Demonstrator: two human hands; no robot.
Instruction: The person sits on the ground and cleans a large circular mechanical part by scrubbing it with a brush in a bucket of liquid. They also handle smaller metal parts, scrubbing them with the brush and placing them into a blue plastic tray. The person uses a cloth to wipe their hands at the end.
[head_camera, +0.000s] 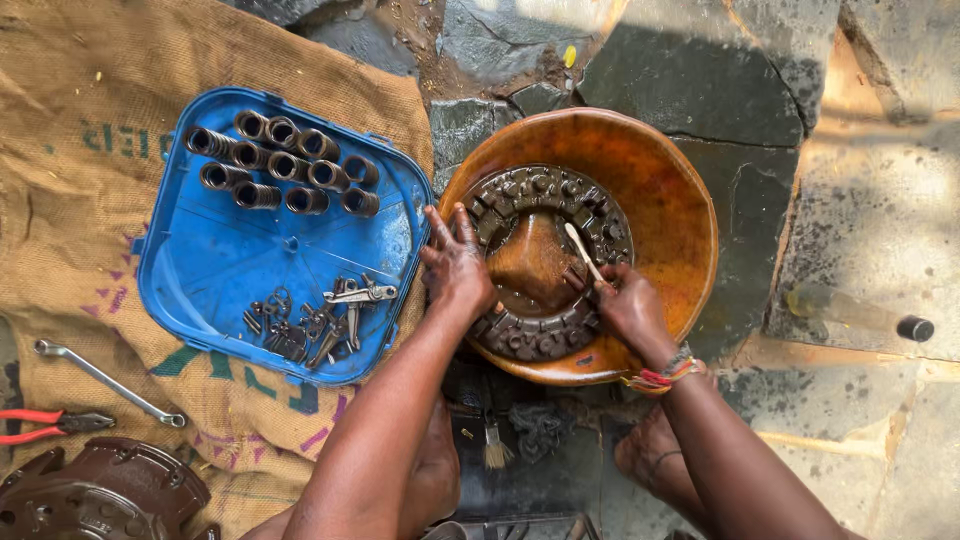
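While the left hand (455, 265) lies flat with fingers spread on a round metal clutch part (545, 262) in the orange basin (670, 190), the right hand (628, 305) grips a pale brush (582, 250) whose bristles are hidden. Murky liquid covers the part's middle.

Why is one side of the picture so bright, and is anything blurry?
In the head view, sunlight washes out the stone floor on the right, while the orange bowl sits partly in shade with a soft sheen. The left hand, right hand and blue tray look sharp; only the bottom edge blurs slightly.
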